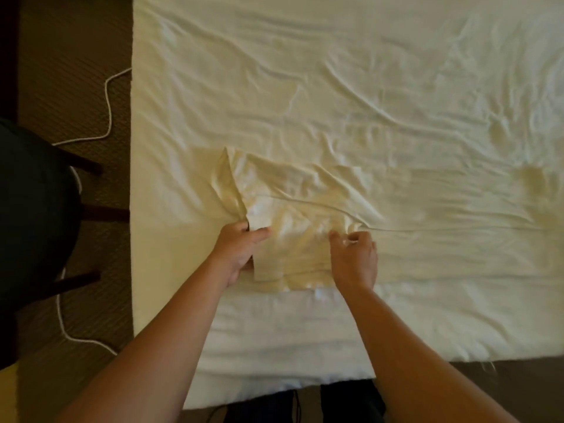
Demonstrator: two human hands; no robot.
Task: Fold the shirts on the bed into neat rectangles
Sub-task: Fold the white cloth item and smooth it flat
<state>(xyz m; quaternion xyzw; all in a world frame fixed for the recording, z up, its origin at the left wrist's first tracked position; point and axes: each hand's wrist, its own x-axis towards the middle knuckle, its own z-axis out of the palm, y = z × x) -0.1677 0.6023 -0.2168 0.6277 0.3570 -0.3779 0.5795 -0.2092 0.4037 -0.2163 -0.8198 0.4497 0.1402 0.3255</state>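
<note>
Two hands' fingers pinch a cream shirt on the wrinkled bed beside brown carpet.

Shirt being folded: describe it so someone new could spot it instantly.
Start from the wide cream-sheeted bed and go to its near left part. There a pale cream, partly folded cloth shirt lies between the left hand and right hand. Raised folded edges set it apart from the same-coloured sheet.

Both bare forearms reach up from the lower frame toward centre. Left hand has fingers curled, thumb extended rightward. Right hand shows knuckles up, fingertips pinched together.
</note>
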